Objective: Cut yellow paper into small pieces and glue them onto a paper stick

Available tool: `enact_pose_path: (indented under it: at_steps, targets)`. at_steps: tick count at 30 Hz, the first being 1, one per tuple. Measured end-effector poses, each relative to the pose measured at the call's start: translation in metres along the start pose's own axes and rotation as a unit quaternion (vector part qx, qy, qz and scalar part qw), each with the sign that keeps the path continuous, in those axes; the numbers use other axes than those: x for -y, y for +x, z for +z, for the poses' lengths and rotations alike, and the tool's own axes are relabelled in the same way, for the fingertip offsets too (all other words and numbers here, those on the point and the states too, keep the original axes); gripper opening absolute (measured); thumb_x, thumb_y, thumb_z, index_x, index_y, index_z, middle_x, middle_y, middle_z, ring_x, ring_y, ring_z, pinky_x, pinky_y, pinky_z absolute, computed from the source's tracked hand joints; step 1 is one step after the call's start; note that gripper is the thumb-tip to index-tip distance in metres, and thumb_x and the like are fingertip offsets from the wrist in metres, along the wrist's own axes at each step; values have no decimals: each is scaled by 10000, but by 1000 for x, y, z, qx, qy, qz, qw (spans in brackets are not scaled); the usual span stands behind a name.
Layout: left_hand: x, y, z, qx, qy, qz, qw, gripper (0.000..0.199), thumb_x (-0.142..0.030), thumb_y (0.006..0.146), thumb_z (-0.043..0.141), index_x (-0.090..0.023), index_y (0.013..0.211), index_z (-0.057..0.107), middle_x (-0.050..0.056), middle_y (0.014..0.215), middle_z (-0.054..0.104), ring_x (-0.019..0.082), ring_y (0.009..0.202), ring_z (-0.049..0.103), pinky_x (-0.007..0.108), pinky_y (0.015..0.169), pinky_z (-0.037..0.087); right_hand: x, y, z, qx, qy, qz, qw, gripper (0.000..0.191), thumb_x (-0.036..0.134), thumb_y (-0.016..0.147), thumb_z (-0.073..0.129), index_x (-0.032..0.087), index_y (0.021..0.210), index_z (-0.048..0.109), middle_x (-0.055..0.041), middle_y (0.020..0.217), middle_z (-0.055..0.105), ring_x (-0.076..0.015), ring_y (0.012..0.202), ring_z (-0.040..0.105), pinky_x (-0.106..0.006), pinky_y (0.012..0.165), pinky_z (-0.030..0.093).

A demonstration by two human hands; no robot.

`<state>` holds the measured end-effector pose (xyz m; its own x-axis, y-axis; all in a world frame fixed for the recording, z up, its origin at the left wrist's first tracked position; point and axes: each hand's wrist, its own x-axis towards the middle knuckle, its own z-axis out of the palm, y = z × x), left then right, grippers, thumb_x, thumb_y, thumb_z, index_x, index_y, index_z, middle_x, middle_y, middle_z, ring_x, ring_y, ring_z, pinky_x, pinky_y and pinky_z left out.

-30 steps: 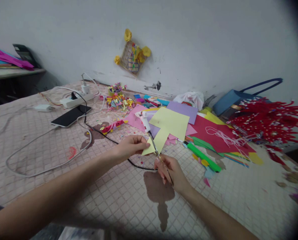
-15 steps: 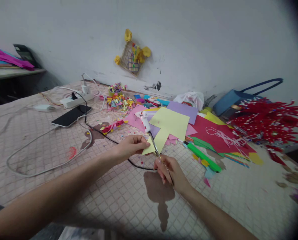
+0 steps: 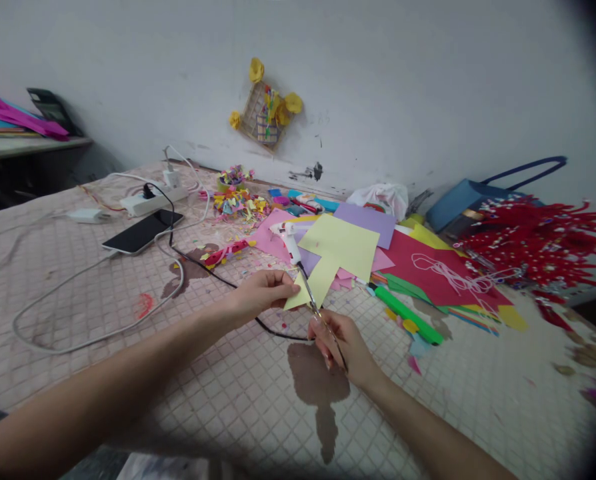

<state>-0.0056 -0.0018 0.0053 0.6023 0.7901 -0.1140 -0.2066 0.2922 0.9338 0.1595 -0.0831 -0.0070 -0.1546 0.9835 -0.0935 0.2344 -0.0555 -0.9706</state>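
Between its thumb and fingers, my left hand [image 3: 268, 292] pinches the corner of a small pale yellow paper piece [image 3: 296, 298]. My right hand [image 3: 341, 343] is closed around a pair of scissors [image 3: 314, 303], whose blades point up and away, over the yellow paper. A white glue gun [image 3: 289, 243] lies just beyond the scissor tips, partly on pink paper. Beside it, a larger pale yellow sheet [image 3: 345, 240] rests on purple and pink paper. Whether the blades are parted is too small to tell.
A phone [image 3: 143, 232], a power strip [image 3: 153, 200] and looping cables lie on the left. Colored scraps [image 3: 238, 203] are piled near the wall. Rightward are a green tube [image 3: 408, 315], red paper [image 3: 428, 267], red fuzzy decorations [image 3: 543, 243] and a blue bag [image 3: 471, 200].
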Motion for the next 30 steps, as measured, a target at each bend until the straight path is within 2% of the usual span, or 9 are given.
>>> enact_pose_path:
  at_steps: [18,26,30]
  targets:
    - [-2,-1,0,4,-3,-2,1000,263,-306,631,714,-120,627,529,7,607,598,78,563,529,212,584,388,-4,0,0,0,16,1,1000,443,587,778,455,164,648,482,89,367,358,-45,276,308,-164,288,251]
    - [-3,-1,-1,10,-2,-1,1000,248,-298,638,710,-116,629,541,7,606,602,76,559,530,209,577,384,-4,1,-1,-15,-13,-5,1000,442,579,784,451,166,628,478,87,368,357,-43,284,312,-165,303,249]
    - [-2,-1,-1,7,3,-1,1000,253,-304,633,710,-120,634,537,7,603,596,76,561,521,206,573,371,-7,4,-3,-15,16,3,1000,430,571,779,463,164,646,494,88,375,375,-44,275,320,-167,301,256]
